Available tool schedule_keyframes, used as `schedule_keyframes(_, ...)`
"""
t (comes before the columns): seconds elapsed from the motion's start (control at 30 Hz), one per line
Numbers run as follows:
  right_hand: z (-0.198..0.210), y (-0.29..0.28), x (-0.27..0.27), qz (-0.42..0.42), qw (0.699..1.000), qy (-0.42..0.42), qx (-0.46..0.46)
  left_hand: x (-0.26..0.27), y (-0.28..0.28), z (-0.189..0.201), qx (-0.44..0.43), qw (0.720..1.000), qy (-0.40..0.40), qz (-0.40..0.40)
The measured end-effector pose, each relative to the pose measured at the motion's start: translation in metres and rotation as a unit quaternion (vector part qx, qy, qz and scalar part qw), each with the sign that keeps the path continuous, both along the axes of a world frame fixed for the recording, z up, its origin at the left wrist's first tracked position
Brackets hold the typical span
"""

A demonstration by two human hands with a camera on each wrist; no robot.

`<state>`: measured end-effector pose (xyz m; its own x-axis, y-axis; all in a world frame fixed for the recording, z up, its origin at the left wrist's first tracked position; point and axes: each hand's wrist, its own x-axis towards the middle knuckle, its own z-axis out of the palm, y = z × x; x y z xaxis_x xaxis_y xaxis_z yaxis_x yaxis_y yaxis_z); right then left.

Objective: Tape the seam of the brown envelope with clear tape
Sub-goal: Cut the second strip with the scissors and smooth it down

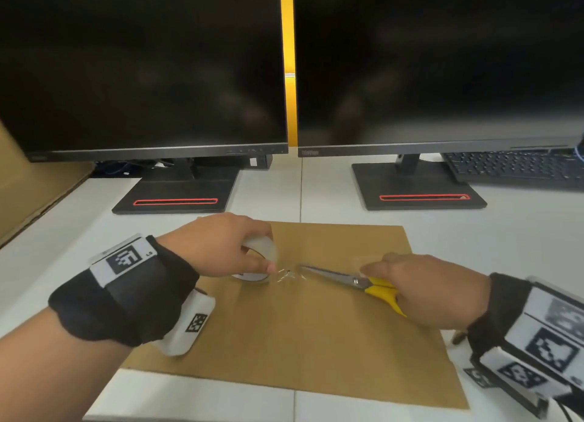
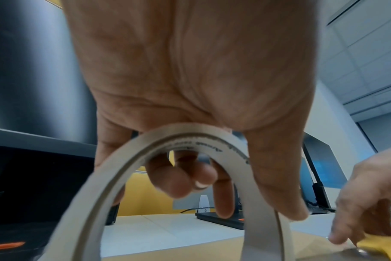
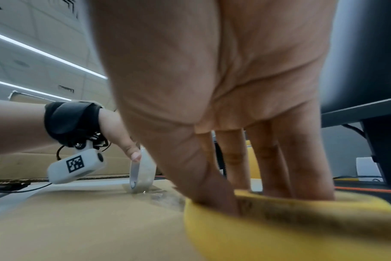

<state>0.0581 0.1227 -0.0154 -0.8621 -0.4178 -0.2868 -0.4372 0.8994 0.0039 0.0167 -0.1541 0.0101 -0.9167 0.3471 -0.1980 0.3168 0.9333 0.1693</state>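
A brown envelope (image 1: 300, 336) lies flat on the white desk. My left hand (image 1: 252, 248) grips a roll of clear tape (image 1: 270, 254), standing it on edge on the envelope's middle. A short wrinkled stretch of tape (image 1: 289, 276) runs from the roll onto the paper. My right hand (image 1: 410, 282) holds yellow-handled scissors (image 1: 376, 287), whose blades point left with their tip at the wrinkled tape. In the left wrist view my fingers curl through the roll (image 2: 123, 176). In the right wrist view my fingers sit inside the yellow handle (image 3: 301, 220), and the roll (image 3: 143, 173) stands just ahead.
Two dark monitors (image 1: 142, 67) (image 1: 442, 61) on black stands (image 1: 177, 197) (image 1: 420, 188) rise just behind the envelope. A black keyboard (image 1: 518, 169) lies at the back right. A cardboard box (image 1: 28, 184) stands at the left edge.
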Motion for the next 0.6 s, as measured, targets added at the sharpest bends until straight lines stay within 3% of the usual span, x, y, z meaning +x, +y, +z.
schedule_keyframes(0.6,0.003,-0.028,-0.016,0.067,0.996,0.037,-0.055,-0.003,-0.005,-0.002,0.04,0.999,-0.009,-0.006)
